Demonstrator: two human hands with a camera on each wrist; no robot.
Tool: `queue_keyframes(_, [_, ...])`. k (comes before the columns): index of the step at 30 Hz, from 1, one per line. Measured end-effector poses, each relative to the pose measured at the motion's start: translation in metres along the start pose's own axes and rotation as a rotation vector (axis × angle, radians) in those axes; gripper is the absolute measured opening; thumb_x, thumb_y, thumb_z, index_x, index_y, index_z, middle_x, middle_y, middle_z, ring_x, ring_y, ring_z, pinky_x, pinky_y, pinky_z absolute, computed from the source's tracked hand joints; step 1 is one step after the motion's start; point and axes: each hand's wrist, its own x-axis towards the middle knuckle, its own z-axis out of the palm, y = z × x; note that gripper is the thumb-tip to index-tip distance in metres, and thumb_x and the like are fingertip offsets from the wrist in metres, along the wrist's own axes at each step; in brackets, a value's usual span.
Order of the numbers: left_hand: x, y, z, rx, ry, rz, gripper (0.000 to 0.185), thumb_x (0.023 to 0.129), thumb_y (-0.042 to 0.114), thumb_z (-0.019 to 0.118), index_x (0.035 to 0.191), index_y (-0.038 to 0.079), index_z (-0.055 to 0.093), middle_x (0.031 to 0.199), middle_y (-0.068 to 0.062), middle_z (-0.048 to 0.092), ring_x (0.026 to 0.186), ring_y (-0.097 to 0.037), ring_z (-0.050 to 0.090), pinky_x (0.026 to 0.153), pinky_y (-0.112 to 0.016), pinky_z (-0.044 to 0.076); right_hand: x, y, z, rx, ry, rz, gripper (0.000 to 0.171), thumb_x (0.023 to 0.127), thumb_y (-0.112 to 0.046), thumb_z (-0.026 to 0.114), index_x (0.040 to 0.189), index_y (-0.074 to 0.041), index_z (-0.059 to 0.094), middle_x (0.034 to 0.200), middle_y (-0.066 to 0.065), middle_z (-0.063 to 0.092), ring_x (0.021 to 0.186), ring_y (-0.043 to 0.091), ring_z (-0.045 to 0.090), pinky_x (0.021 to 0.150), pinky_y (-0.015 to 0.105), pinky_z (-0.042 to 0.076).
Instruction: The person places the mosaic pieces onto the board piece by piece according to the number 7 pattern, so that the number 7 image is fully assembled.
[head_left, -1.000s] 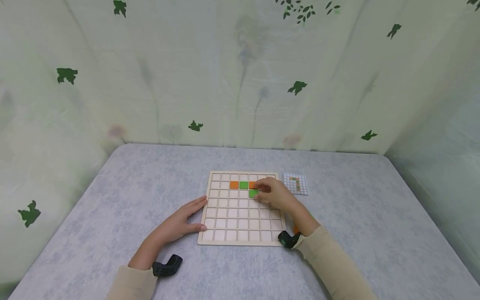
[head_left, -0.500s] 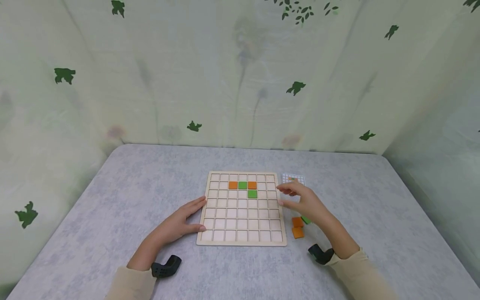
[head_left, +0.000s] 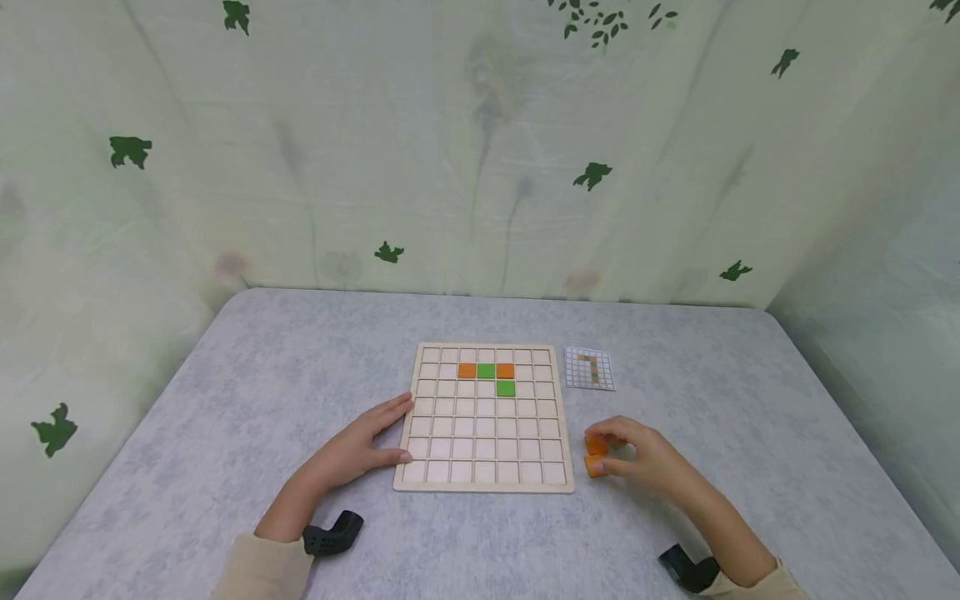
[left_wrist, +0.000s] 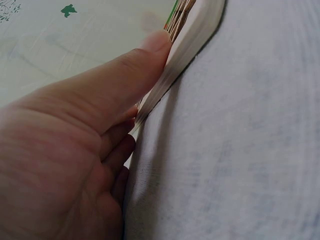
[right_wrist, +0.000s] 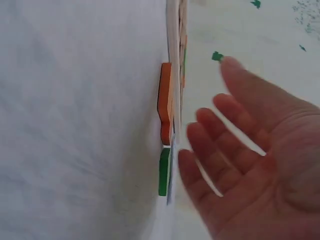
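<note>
- I see my left hand (head_left: 352, 454) lying flat against the near left edge of the wooden grid board (head_left: 483, 417); the fingers are straight and relaxed, gripping nothing; in the left wrist view the thumb (left_wrist: 125, 75) presses along the board's side (left_wrist: 192, 35) while the other fingers lie on the grey table (left_wrist: 240, 150)
- My right hand (head_left: 637, 457) is on the table just right of the board's near right corner; its fingertips reach over two loose orange tiles (head_left: 596, 456) that lie side by side, touching each other; from the head view I cannot tell for sure whether the fingers pinch a tile or only touch it; the right wrist view shows the hand (right_wrist: 250, 165) spread, fingers apart and a little blurred, with the orange tiles (right_wrist: 165, 102) and a green tile (right_wrist: 164, 171) just beyond the fingertips, so I take the grip as open with nothing clamped
- The green tile lies just beside the orange pair in the wrist view; in the head view my hand hides it
- On the board, four tiles sit in cells: orange (head_left: 467, 371), green (head_left: 486, 371), orange (head_left: 505, 371) in the second row from the far edge; another green (head_left: 506, 388) directly below the last orange one; the other cells show bare wood
- A small pattern card (head_left: 589, 368) lies flat on the table just right of the board's far right corner, well apart from my right hand
- Pale curtains printed with green leaves (head_left: 596, 175) hang behind the table
</note>
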Motion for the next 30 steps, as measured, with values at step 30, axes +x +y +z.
queue_keyframes(30, [0.0,-0.001,0.0,0.013,-0.006,0.002,0.082,0.077,0.04,0.067,0.141,0.006,0.029,0.146,-0.011,0.021,0.132,-0.033,0.015,0.101,-0.052,0.019,0.01,-0.021,0.0,-0.109,-0.028,-0.051,0.025,0.081,-0.01,0.068,0.104,-0.01,0.059,0.1,-0.003,0.056,0.087,0.017,0.053,0.071,0.031,0.048])
